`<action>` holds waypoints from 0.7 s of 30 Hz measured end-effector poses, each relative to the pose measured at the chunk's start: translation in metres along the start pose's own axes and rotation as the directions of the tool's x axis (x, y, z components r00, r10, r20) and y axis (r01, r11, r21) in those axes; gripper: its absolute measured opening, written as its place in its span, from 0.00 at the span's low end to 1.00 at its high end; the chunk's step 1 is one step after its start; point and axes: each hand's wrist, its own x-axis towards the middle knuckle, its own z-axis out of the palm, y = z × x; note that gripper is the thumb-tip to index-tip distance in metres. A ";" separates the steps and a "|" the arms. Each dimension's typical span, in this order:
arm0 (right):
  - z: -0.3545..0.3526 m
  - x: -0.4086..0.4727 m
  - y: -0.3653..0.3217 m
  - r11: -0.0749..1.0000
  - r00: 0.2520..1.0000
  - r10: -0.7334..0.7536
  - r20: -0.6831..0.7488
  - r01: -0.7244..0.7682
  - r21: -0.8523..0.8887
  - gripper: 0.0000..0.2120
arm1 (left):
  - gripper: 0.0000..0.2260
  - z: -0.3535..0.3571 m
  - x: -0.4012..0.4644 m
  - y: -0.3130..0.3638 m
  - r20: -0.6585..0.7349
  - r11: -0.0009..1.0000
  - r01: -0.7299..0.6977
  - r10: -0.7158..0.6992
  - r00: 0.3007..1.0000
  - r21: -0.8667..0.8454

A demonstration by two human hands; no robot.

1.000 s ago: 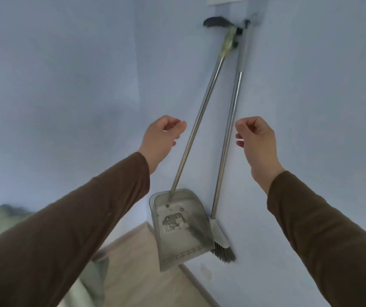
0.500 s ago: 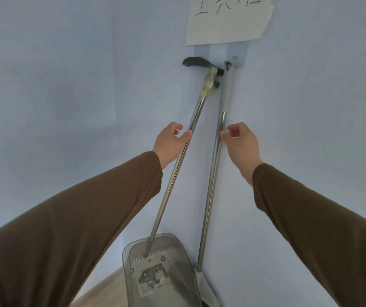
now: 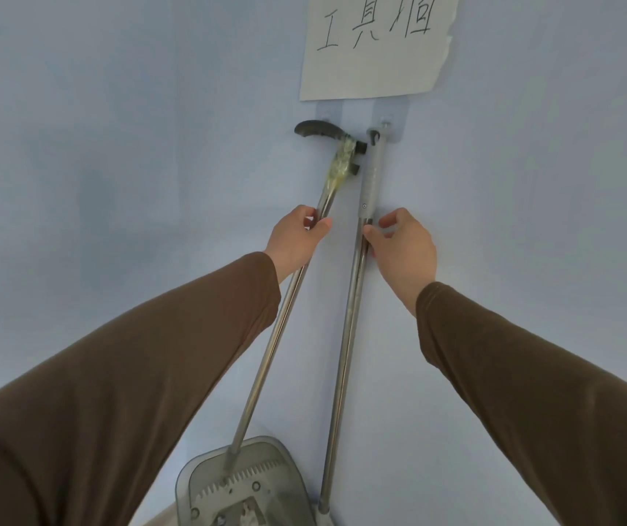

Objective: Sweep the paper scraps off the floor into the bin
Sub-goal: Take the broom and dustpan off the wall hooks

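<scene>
A pale blue wall [image 3: 114, 184] fills the view. A white paper sign [image 3: 374, 47] with black handwritten characters is stuck high on it, its right edge torn. Just below the sign, two pale wall hooks [image 3: 388, 119] sit side by side.

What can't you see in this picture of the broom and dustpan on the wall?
- Broom bristles: head view, cut off by the bottom edge.
- Dustpan front lip: cut off by the bottom edge too.
- Paper scraps and bin: outside the view, which faces the wall.
- Left hand fingertips: hidden behind the dustpan's pole.
- Right hand grip: its thumb touches the broom pole, but whether the fingers close behind it cannot be told.
- Paper sign: its top is cut off.
</scene>
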 end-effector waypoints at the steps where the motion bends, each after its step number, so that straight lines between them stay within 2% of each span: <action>1: 0.000 0.003 -0.002 0.999 1.000 -0.022 0.007 0.022 -0.050 0.14 | 0.21 0.002 0.003 0.001 -0.004 1.000 -0.007 0.007 1.000 0.002; 5: -0.001 0.013 -0.009 0.964 0.991 -0.128 0.032 0.132 -0.229 0.17 | 0.18 0.007 0.010 0.002 -0.053 0.999 -0.051 0.050 0.997 -0.006; 9: 0.001 0.018 -0.017 0.927 0.986 -0.158 0.044 0.163 -0.338 0.21 | 0.16 0.006 0.013 0.001 -0.070 0.998 -0.067 0.067 0.995 0.001; 13: 0.006 0.023 -0.024 0.904 0.985 -0.158 0.065 0.171 -0.392 0.23 | 0.12 0.004 0.015 0.001 -0.049 0.998 -0.059 0.057 0.997 -0.026; 21: 0.005 0.028 -0.024 0.896 0.978 -0.208 0.021 0.199 -0.398 0.19 | 0.11 -0.003 0.019 0.004 -0.070 0.998 -0.069 0.069 0.995 -0.001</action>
